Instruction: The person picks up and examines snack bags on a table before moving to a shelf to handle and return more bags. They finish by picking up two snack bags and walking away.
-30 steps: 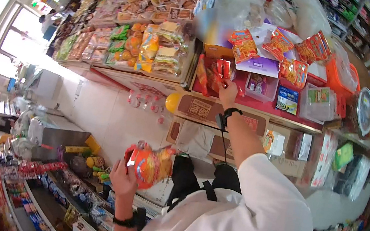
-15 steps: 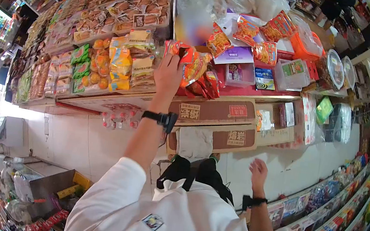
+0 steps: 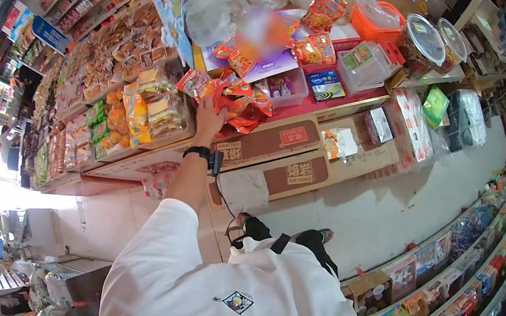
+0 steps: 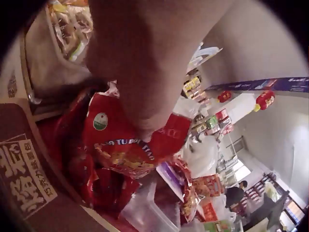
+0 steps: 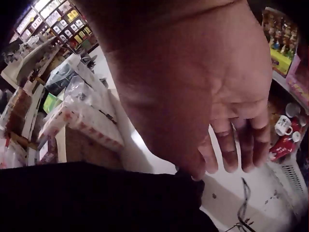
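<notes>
In the head view my left hand (image 3: pixel 210 117) is at the front left end of the red display, over a cluster of glossy red snack bags (image 3: pixel 249 106). The left wrist view shows its thumb lying across the front of a red potato-stick bag (image 4: pixel 120 137) with a round green-and-white logo; the other fingers are hidden there. More red bags lie crumpled beneath and beside it. Outside the head view, my right hand (image 5: pixel 207 96) hangs beside the dark trousers (image 5: pixel 96 198), fingers relaxed and nothing in them.
Packaged bread (image 3: pixel 165 112) and bagged oranges fill the stand to the left. A clear plastic tub (image 3: pixel 287 88), a blue box (image 3: pixel 326 85) and an orange basket (image 3: pixel 376 21) are on the right. Brown cartons (image 3: pixel 265 145) line the display's front. Stocked shelves (image 3: pixel 440 304) run behind.
The left hand first held the red bag low by the body, then brought it up to the display, where it is now lower among the others. The right hand left the display and dropped from the head view.
</notes>
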The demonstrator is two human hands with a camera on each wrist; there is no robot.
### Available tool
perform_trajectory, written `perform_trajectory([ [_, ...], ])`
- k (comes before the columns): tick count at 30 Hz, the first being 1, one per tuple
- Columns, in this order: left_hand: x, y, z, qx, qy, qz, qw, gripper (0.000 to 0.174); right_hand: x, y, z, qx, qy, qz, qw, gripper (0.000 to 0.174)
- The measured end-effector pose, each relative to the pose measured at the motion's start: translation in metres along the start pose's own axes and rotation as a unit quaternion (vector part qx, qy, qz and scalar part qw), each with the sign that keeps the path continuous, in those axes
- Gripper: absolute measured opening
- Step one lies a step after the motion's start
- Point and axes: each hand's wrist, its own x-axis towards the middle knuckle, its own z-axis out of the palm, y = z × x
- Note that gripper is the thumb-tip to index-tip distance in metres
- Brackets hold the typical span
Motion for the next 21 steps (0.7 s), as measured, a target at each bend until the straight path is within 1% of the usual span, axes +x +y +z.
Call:
perform_trajectory([
  [1,-0.008,0.006,-0.001,0.034,0.026,-0.009,0.999,0.074,0.013,0.003,-0.014,-0.018,-0.005,-0.005,1.000,0.024],
  [2,-0.022,0.021,-0.008,0.042,0.029,-0.006,0.999,0.074,0.028,0.005,-0.030,-0.031,-0.010,-0.012,0.999,0.023],
  [4,-0.059,0.059,-0.018,0.038,0.081,0.002,0.996,0.067,0.062,0.004,-0.069,-0.042,-0.008,-0.031,0.999,0.022],
  [6,-0.103,0.094,-0.019,0.022,0.095,0.006,0.995,0.058,0.106,-0.005,-0.117,-0.043,0.003,-0.084,0.996,0.020],
  [7,-0.125,0.100,-0.010,-0.066,0.057,-0.112,0.990,0.050,0.128,-0.012,-0.140,-0.030,0.015,-0.114,0.993,0.020],
  [8,-0.154,0.115,-0.002,-0.110,0.059,-0.075,0.989,0.041,0.130,-0.041,-0.157,-0.052,0.088,-0.146,0.984,0.024],
  [9,-0.178,0.131,0.005,-0.162,0.011,-0.080,0.984,0.033,0.135,-0.074,-0.183,0.002,0.087,-0.122,0.989,0.031],
  [10,-0.200,0.179,0.005,-0.036,-0.018,-0.005,0.999,0.028,0.129,-0.121,-0.206,0.056,0.088,-0.098,0.990,0.037],
  [11,-0.218,0.206,0.013,0.034,-0.056,0.017,0.998,0.031,0.148,-0.143,-0.230,-0.106,0.097,-0.212,0.967,0.026],
  [12,-0.231,0.259,0.023,-0.084,-0.106,-0.146,0.980,0.027,0.169,-0.163,-0.254,-0.305,0.159,-0.320,0.883,0.030],
  [13,-0.244,0.270,0.039,-0.026,-0.146,-0.117,0.982,0.024,0.189,-0.181,-0.278,-0.439,0.248,-0.401,0.765,0.046],
  [14,-0.254,0.283,0.058,-0.030,-0.158,-0.036,0.986,0.026,0.229,-0.201,-0.290,-0.411,0.297,-0.434,0.745,0.030],
  [15,-0.260,0.303,0.078,-0.036,-0.160,0.037,0.986,0.031,0.221,-0.251,-0.296,-0.062,0.216,-0.199,0.954,0.039],
  [16,-0.259,0.342,0.102,-0.047,-0.180,0.046,0.982,0.031,0.190,-0.302,-0.307,-0.070,0.204,-0.207,0.954,0.054],
  [17,-0.259,0.388,0.120,-0.029,-0.279,-0.019,0.960,0.034,0.211,-0.318,-0.314,-0.082,0.214,-0.231,0.946,0.053],
  [18,-0.261,0.426,0.142,-0.008,-0.374,-0.082,0.924,0.038,0.220,-0.335,-0.322,-0.139,0.268,-0.263,0.916,0.048],
  [19,-0.259,0.446,0.179,-0.035,-0.405,-0.017,0.913,0.040,0.233,-0.346,-0.332,-0.106,0.274,-0.262,0.919,0.047],
  [20,-0.252,0.488,0.208,-0.049,-0.441,0.022,0.896,0.038,0.262,-0.344,-0.339,-0.058,0.280,-0.326,0.901,0.046],
  [21,-0.245,0.525,0.250,-0.068,-0.454,0.039,0.888,0.038,0.268,-0.352,-0.392,-0.061,0.308,-0.318,0.894,0.046],
])
